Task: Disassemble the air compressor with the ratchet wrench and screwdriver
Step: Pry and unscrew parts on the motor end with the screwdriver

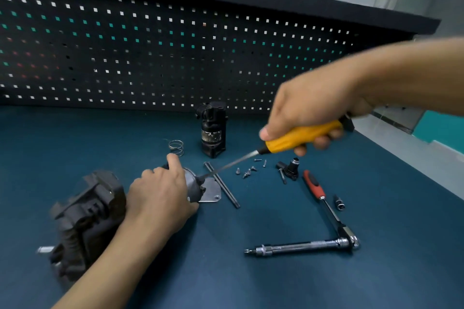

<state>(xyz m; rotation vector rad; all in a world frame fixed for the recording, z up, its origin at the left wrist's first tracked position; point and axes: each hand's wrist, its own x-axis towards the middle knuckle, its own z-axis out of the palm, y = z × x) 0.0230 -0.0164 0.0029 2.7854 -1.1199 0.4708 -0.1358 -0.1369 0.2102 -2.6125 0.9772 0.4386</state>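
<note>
I see a workshop bench from here: a dark perforated pegboard [175, 45] backs a blue work mat [276, 283]. Loose screws [247, 172], a spring [176, 146], a socket [339, 203] and a ratchet wrench [314, 185] lie scattered across the mat.

Bare left hand [160, 195] and right hand [308, 108], forearms [113, 258] bare to the frame edge

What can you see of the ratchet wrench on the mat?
The ratchet wrench lies flat and untouched on the blue mat. Its grip is red and black, its shaft and head shiny chrome. A long chrome extension bar juts leftward from the head, ending in a bit, forming an L. A small dark socket lies beside the shaft, apart.
</note>
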